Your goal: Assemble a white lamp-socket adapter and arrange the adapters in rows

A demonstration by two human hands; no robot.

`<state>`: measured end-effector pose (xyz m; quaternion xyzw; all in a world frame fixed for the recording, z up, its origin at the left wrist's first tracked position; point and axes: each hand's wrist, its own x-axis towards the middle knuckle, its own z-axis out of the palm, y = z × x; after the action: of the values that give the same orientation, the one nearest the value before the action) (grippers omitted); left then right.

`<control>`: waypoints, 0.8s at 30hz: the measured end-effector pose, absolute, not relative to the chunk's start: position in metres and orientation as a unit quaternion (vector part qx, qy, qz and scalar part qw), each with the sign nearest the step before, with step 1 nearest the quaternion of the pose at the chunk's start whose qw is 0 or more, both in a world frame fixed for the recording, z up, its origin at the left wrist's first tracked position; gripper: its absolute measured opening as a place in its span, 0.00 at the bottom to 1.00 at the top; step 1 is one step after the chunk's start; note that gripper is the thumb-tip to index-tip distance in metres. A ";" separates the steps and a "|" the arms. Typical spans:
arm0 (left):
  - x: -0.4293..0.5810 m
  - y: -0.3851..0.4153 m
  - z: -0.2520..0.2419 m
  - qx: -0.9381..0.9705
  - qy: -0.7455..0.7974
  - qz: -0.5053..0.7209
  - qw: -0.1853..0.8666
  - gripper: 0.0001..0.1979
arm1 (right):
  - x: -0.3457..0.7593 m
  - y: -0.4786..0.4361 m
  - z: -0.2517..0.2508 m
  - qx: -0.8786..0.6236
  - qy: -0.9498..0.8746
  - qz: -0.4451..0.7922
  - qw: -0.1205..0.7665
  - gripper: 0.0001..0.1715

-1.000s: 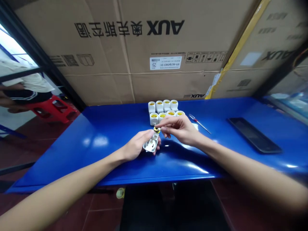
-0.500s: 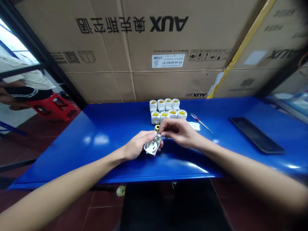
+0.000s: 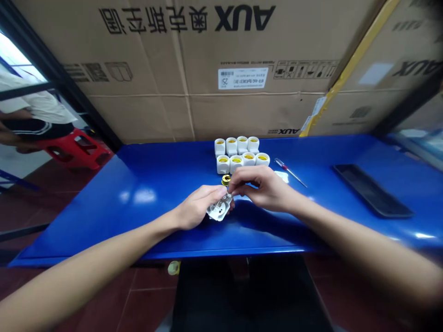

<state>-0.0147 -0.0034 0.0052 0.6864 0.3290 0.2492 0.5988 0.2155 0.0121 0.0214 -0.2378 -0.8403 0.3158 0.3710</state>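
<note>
My left hand (image 3: 199, 205) is closed around a white plastic housing (image 3: 220, 210), an open shell with metal parts and round recesses inside. Its thumb presses on the shell's upper edge. At that same far end, the fingertips of my right hand (image 3: 258, 184) are pinched together against the housing; whatever they grip is too small or hidden to make out. Just beyond the hands, a yellow ring-shaped part (image 3: 226, 180) lies on the table. Behind it stand several white lamp sockets (image 3: 236, 164) in two rows, with yellow insides. A white piece (image 3: 282, 176) lies partly hidden behind my right hand.
The blue table (image 3: 166, 166) backs onto large cardboard boxes (image 3: 155, 101). A red-handled screwdriver (image 3: 290, 172) lies right of the sockets, and a black tray (image 3: 374, 191) farther right. To the left, a person (image 3: 41, 113) sits on a red stool (image 3: 78, 150).
The view has tilted slightly downward. My right fingers have shifted a little at the housing's far end, and more of the yellow ring-shaped part shows. My left hand keeps its hold.
</note>
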 end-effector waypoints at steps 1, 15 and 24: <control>-0.015 -0.003 0.005 0.690 0.329 0.245 0.596 0.25 | 0.216 0.012 0.021 -0.238 -0.842 0.314 0.369 0.10; -0.019 -0.002 0.005 0.670 0.325 0.227 0.628 0.23 | 0.215 0.009 0.017 -0.248 -0.840 0.305 0.374 0.14; -0.017 -0.004 0.007 0.679 0.334 0.226 0.613 0.25 | 0.215 0.007 0.015 -0.221 -0.870 0.244 0.368 0.19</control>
<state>-0.0170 -0.0039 0.0066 0.6792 0.3344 0.2260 0.6130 0.2152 0.0073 0.0148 -0.2211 -0.8699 0.2435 0.3675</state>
